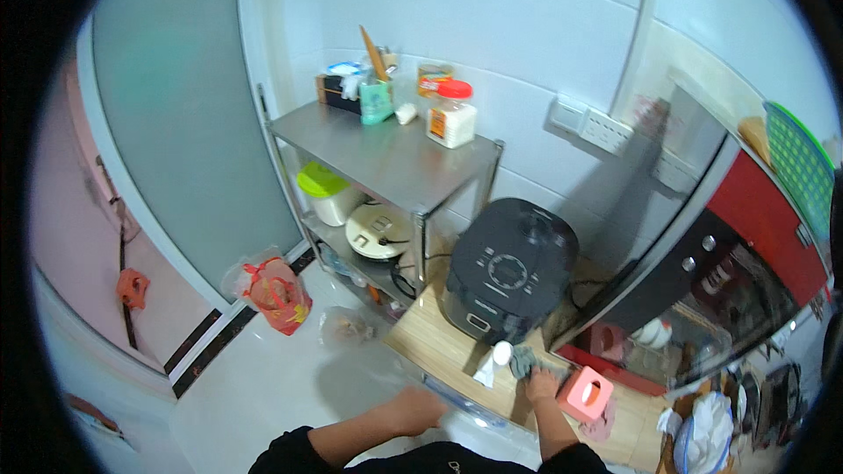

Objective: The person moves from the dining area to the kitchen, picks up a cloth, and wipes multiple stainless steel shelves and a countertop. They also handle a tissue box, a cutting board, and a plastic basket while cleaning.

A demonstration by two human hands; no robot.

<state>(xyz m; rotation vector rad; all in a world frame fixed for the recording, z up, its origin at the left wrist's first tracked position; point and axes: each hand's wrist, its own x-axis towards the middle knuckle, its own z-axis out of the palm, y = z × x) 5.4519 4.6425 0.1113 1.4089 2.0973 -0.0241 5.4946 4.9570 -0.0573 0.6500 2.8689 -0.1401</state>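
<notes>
My right hand [542, 384] is on a grey-green cloth [522, 362], gripping its near end against the light wood countertop [431, 336]. Left of the cloth stands a white tube with a round cap [492, 365]. Close on the right of this hand sits a pink tissue box [585, 394], partly over a dusty-pink cloth [600, 422]. Behind the grey-green cloth stands a black rice cooker [510, 270] with its lid down. My left hand [416, 410] hangs in front of the counter edge, blurred; its fingers are hard to make out and no object shows in it.
A steel shelf rack [395, 161] at the left carries a red-lidded jar [452, 115] and a green-lidded container [327, 191]. A red plastic bag [280, 296] lies on the floor by the sliding glass door [178, 112]. On the right stands a red-and-black cabinet [698, 276].
</notes>
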